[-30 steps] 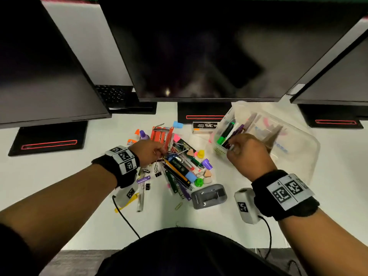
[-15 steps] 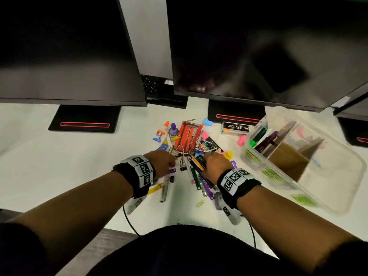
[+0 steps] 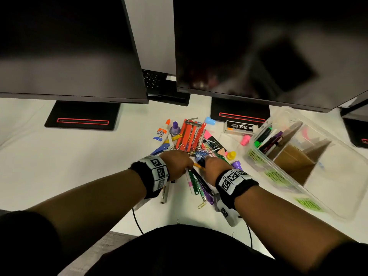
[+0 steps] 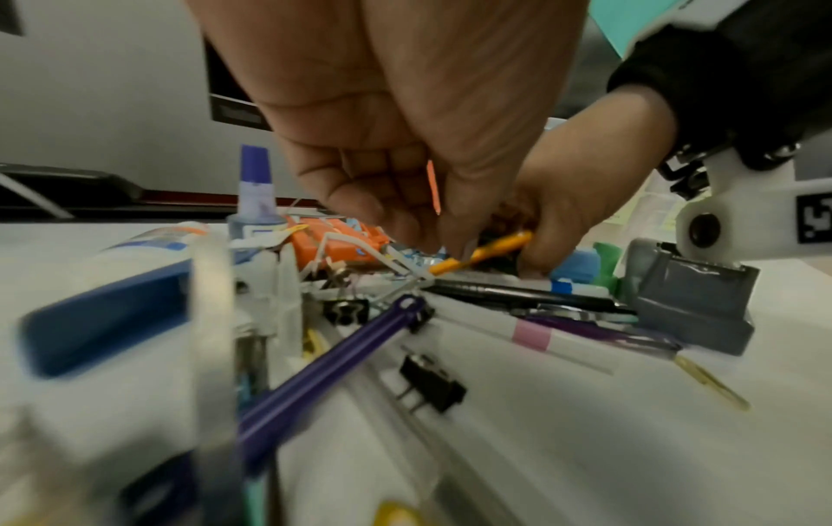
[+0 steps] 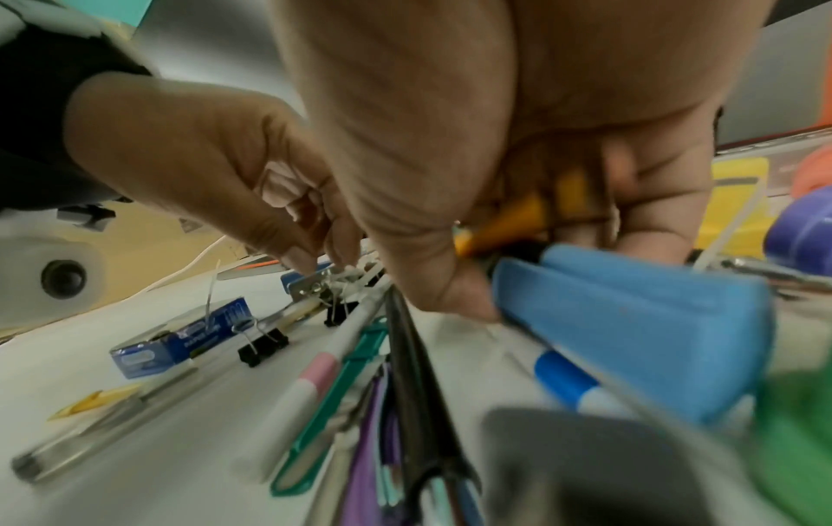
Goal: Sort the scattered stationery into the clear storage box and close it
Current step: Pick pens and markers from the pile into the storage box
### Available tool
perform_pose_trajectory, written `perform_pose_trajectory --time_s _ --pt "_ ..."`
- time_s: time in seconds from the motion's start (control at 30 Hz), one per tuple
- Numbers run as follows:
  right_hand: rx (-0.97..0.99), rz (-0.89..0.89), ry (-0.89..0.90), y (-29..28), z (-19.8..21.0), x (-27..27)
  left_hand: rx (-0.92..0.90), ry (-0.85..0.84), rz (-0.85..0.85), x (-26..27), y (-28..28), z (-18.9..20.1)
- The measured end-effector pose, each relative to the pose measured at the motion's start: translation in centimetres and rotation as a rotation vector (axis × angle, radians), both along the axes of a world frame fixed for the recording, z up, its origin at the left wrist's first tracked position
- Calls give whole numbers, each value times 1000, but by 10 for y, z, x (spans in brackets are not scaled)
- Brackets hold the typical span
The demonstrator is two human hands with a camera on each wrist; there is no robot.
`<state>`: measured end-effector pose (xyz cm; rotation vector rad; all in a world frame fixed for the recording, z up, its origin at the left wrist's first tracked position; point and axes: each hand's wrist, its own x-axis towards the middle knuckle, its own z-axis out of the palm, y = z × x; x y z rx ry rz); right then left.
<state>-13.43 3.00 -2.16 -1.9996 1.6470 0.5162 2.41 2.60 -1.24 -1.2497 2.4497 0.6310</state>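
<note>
Scattered pens, clips and markers [image 3: 199, 176] lie heaped on the white desk. My left hand [image 3: 179, 162] reaches into the heap with curled fingers; in the right wrist view its fingertips [image 5: 315, 263] pinch small wire clips [image 5: 342, 277]. A thin orange sliver [image 4: 433, 187] shows inside its palm. My right hand [image 3: 211, 164] is beside it, fingers curled round a yellow pencil [image 5: 509, 220] [image 4: 490, 249] that still lies low in the heap. The clear storage box [image 3: 264, 164] stands open at the right with markers and a cardboard divider inside. No lid is visible.
Two dark monitors hang over the desk, their stands [image 3: 81, 116] behind the heap. A staples box [image 3: 240, 127], glue bottle [image 3: 162, 131] and orange cutters [image 3: 189, 134] lie at the back. A grey block [image 4: 693, 302] sits under my right wrist. A blue eraser [image 5: 630, 320] lies close by.
My right hand left the box, crossed left to the heap and took hold of the yellow pencil. The left hand stayed in the heap. The head view swung left.
</note>
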Motion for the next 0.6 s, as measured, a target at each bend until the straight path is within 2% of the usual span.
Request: perform_pose_trajectory --time_s 0.3,0.4,0.5,0.6 --pt "-40 -442 -105 -17 15 -45 -97 -49 -331 -32 2 -20" --pt "-8 -490 -95 -15 16 -59 -146 -46 -422 -39 4 -24" --pt "-20 -535 -110 -10 13 -66 -189 6 -414 -46 1 -26" --pt "-53 -485 -78 -8 13 -65 -207 -3 -444 -49 -2 -25"
